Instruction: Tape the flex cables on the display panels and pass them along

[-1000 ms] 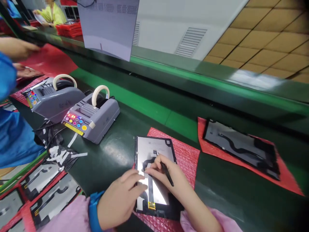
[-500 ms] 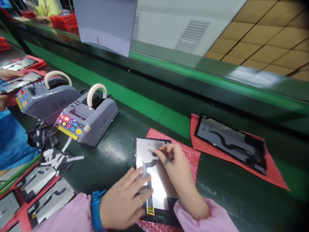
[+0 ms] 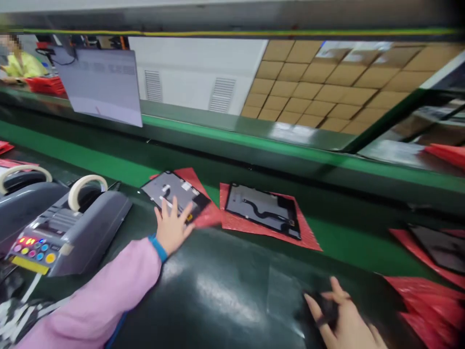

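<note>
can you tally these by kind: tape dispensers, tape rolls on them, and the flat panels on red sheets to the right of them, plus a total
Tape dispensers: 2
Tape rolls: 2
Panels: 3, one cut off by the right edge
Total: 7

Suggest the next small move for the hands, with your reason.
Perhaps draw the left hand back from the panel it reaches over: that panel lies on red wrap beside another panel, and the right hand, gripping a black tool, is well apart.
</note>
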### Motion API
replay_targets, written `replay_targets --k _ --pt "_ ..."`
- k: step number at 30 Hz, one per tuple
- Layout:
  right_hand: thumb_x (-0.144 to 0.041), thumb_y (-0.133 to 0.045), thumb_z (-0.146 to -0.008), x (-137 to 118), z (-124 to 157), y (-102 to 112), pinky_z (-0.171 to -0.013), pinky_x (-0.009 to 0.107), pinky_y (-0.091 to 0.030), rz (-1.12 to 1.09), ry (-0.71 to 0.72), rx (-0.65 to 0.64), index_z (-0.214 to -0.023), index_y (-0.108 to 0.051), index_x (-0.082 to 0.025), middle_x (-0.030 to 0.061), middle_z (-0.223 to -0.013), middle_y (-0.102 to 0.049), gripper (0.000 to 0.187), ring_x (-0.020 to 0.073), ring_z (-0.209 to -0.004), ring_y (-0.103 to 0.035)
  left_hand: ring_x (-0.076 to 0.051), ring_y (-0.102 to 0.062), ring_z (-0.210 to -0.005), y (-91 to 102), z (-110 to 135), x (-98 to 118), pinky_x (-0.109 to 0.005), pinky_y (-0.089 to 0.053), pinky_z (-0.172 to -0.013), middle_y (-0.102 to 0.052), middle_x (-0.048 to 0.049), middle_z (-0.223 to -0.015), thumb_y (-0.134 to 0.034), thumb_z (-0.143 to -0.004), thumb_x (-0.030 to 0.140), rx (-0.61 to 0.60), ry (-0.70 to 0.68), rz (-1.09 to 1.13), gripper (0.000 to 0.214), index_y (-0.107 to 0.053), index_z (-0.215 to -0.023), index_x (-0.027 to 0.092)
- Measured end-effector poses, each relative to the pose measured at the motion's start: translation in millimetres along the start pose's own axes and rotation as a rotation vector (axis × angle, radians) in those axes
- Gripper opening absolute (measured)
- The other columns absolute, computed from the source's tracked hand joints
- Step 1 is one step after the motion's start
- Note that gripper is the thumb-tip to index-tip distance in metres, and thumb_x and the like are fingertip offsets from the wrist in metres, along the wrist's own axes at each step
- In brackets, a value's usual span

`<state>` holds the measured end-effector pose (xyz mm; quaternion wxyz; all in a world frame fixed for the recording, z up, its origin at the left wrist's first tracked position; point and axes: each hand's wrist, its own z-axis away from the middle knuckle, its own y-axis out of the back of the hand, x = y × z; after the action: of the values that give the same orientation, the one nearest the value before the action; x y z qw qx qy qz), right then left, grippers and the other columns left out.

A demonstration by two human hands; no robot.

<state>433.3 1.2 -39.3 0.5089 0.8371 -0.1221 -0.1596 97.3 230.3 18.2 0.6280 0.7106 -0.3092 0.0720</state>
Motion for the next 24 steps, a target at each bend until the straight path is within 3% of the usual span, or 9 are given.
replay_targets --k 2,4,7,11,14,16,18,21,24 --pt "-0.043 -0.037 -0.097 -12 -38 1 -0.08 0.053 -0.053 -0.024 0.205 0.062 -0.103 -0.058 -0.023 0.014 -0.098 -0.079 0.03 0.0296 -0.072 -0.076 -0.042 -0.044 -0.138 -6.2 -55 5 -0.068 -0.038 -0.108 -0.046 -0.0183 -0.151 -0.069 -0.094 0.027 0.091 0.09 0.095 0.047 -0.056 -0.139 0.02" --pt "-0.027 -0.039 -0.098 -24 -81 -2 -0.087 0.045 -0.052 -0.061 0.418 0.013 -0.12 -0.058 -0.019 0.0084 -0.083 -0.078 0.03 0.0244 -0.074 -0.076 -0.03 -0.061 -0.118 -9.7 -96 10 -0.053 -0.053 -0.097 -0.057 -0.0127 -0.138 -0.065 -0.098 0.032 0.125 0.125 0.234 0.039 -0.057 -0.133 0.018" --pt "-0.015 -0.041 -0.093 -33 -137 -16 -0.084 0.034 -0.053 -0.094 0.577 -0.107 -0.118 -0.063 -0.018 0.0075 -0.085 -0.078 0.033 0.0211 -0.084 -0.076 -0.026 -0.065 -0.108 -13.1 -112 19 -0.046 -0.057 -0.089 -0.061 -0.0106 -0.129 -0.064 -0.098 0.034 0.121 0.126 0.468 0.036 -0.059 -0.129 0.017" --pt "-0.008 -0.049 -0.081 -38 -176 -33 -0.059 0.027 -0.049 -0.106 0.653 -0.173 -0.097 -0.068 -0.024 0.0012 -0.07 -0.075 0.029 0.0176 -0.058 -0.069 -0.026 -0.065 -0.109 -25.2 -51 39 -0.047 -0.056 -0.092 -0.063 -0.0103 -0.127 -0.064 -0.098 0.035 -0.002 0.085 0.794 0.031 -0.063 -0.123 0.017" --pt "-0.001 -0.05 -0.07 -50 -182 -33 -0.047 0.026 -0.038 -0.082 0.628 -0.123 -0.088 -0.067 -0.024 0.0 -0.061 -0.071 0.034 0.0177 -0.048 -0.062 -0.025 -0.071 -0.091 -43.3 15 65 -0.043 -0.057 -0.089 -0.074 -0.0108 -0.091 -0.066 -0.093 0.05 -0.259 0.048 1.078 0.036 -0.073 -0.09 0.015" --pt "0.0 -0.05 -0.071 -68 -178 -23 -0.049 0.027 -0.038 -0.066 0.593 -0.056 -0.083 -0.066 -0.023 0.0024 -0.06 -0.07 0.031 0.0191 -0.048 -0.06 -0.028 -0.073 -0.092 -55.0 45 83 -0.045 -0.058 -0.086 -0.076 -0.0153 -0.096 -0.069 -0.085 0.061 -0.39 0.073 1.266 0.048 -0.074 -0.097 0.015" --pt "-0.004 -0.051 -0.078 -96 -165 -6 -0.055 0.029 -0.041 -0.065 0.582 -0.006 -0.079 -0.064 -0.022 0.0041 -0.061 -0.07 0.023 0.0198 -0.051 -0.061 -0.033 -0.072 -0.104 -62.5 57 97 -0.048 -0.057 -0.089 -0.072 -0.0204 -0.117 -0.074 -0.076 0.069 -0.454 0.124 1.431 0.065 -0.07 -0.114 0.017" --pt "-0.012 -0.052 -0.087 -137 -131 26 -0.061 0.03 -0.045 -0.097 0.644 0.01 -0.088 -0.065 -0.023 0.0026 -0.064 -0.071 0.017 0.02 -0.056 -0.064 -0.033 -0.063 -0.124 -63.2 55 107 -0.049 -0.051 -0.1 -0.056 -0.0178 -0.145 -0.072 -0.072 0.077 -0.388 0.237 1.651 0.085 -0.053 -0.137 0.026" --pt "-0.025 -0.05 -0.096 -142 -85 49 -0.064 0.029 -0.051 -0.251 0.648 -0.044 -0.089 -0.06 -0.026 0.0029 -0.074 -0.075 0.012 0.0197 -0.064 -0.07 -0.028 -0.058 -0.13 -54.8 51 102 -0.044 -0.046 -0.108 -0.061 -0.0115 -0.14 -0.078 -0.075 0.064 -0.222 0.399 1.793 0.081 -0.046 -0.141 0.029"
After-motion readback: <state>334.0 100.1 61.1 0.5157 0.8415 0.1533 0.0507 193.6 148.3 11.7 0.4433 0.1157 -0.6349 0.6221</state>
